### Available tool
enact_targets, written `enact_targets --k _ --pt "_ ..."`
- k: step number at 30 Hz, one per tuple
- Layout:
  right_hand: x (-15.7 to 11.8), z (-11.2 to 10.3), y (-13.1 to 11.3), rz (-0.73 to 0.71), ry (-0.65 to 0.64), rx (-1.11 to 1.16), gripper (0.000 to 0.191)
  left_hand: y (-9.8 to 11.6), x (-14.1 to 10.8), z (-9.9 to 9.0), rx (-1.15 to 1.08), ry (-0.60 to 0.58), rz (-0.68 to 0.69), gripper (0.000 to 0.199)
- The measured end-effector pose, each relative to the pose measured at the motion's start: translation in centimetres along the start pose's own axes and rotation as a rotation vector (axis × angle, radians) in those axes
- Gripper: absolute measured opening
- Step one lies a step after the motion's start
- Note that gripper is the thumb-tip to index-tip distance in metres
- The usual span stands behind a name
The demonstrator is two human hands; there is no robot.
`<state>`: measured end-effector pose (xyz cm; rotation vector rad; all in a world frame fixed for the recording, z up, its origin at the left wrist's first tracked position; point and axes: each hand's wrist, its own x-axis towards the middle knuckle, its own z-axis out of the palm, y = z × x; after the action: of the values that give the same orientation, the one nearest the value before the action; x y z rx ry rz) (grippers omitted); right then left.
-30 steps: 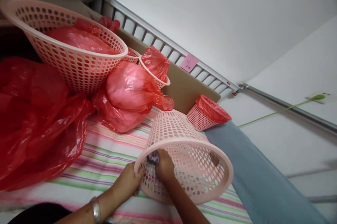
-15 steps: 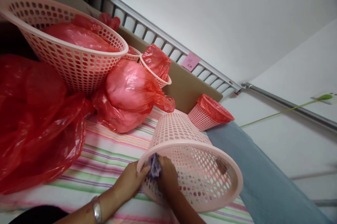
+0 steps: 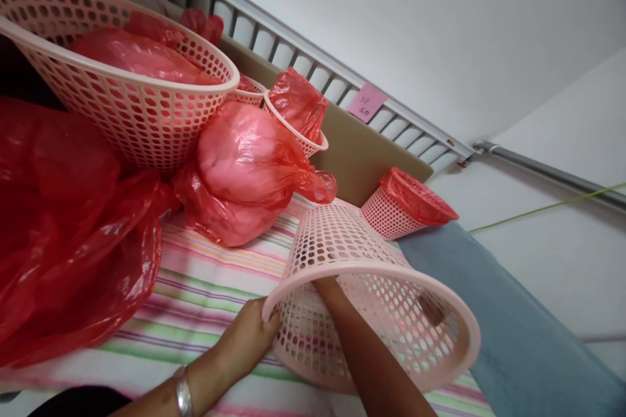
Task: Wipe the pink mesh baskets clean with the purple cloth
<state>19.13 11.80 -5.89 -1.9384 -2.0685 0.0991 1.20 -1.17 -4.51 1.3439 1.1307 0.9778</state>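
A pink perforated plastic basket [image 3: 352, 241] lies on its side on the striped cloth, its wide mouth toward me. My left hand [image 3: 252, 332], with a silver bracelet on its wrist, is closed on the left of the basket's rim, thumb at the inner edge. Deep inside the basket is my right hand [image 3: 327, 283]; only the wrist and forearm show plainly. Its fingers are hidden behind the rim and upper wall, with dark skin glimpsed through the holes. The purple cloth seen earlier in that hand is out of sight.
Left of the basket are a tied red plastic bag [image 3: 244, 175], a loose red bag [image 3: 73, 228] and a large pink basket [image 3: 147, 110] holding red plastic. A smaller basket [image 3: 396, 208] with a red liner stands behind. A slatted metal rail [image 3: 313, 71] runs along the wall.
My right hand has moved from the left of the rim deeper into the basket, taking the purple cloth out of view. My left hand keeps its hold on the rim. The view has shifted slightly.
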Motion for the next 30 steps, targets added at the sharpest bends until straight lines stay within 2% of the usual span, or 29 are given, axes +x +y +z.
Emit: enact_targets --k 3,5,8,10,12,14,16,19,23,26,30 --pt "0.0 -0.9 -0.2 -0.005 0.01 -0.037 0.021 -0.2 0.0 0.0 0.006 0.024 -0.002 0.029" --pt "-1.8 -1.1 -0.2 -0.059 0.016 -0.093 0.021 -0.2 0.0 0.0 0.017 0.05 -0.008 0.029" --pt "-6.9 -0.9 -0.1 -0.22 0.033 -0.152 0.034 -0.2 0.0 -0.1 0.019 0.052 0.002 0.028" --pt "-11.0 -0.9 0.1 -0.293 0.048 -0.142 0.026 0.0 -0.1 -0.2 0.016 0.046 0.017 0.029" --pt "-14.4 -1.1 0.3 -0.362 0.065 -0.098 0.031 0.1 -0.1 -0.2 0.023 0.06 0.015 0.029" --pt "-16.6 -1.6 0.5 -0.433 0.054 -0.047 0.037 0.3 -0.2 -0.3 0.034 0.076 0.008 0.029" --pt "-17.5 -2.3 0.4 -0.485 0.032 -0.01 0.037 0.4 -0.2 -0.3 0.046 0.073 0.015 0.029" --pt "-16.8 -2.8 -0.2 -0.464 0.014 0.024 0.027 0.8 -0.4 -0.4 0.077 0.062 0.037 0.028" --pt "-13.3 -2.4 -1.5 -0.306 0.023 0.028 0.005 1.2 -0.7 -1.0 0.173 0.069 0.069 0.027" --pt "-9.0 -1.6 -2.3 -0.246 0.058 0.006 0.014 1.6 -0.8 -2.0 0.244 0.073 0.078 0.024" --pt "-3.3 -0.8 -3.0 -0.141 0.054 0.017 0.016 2.1 -0.8 -3.1 0.309 0.054 0.04 0.02"
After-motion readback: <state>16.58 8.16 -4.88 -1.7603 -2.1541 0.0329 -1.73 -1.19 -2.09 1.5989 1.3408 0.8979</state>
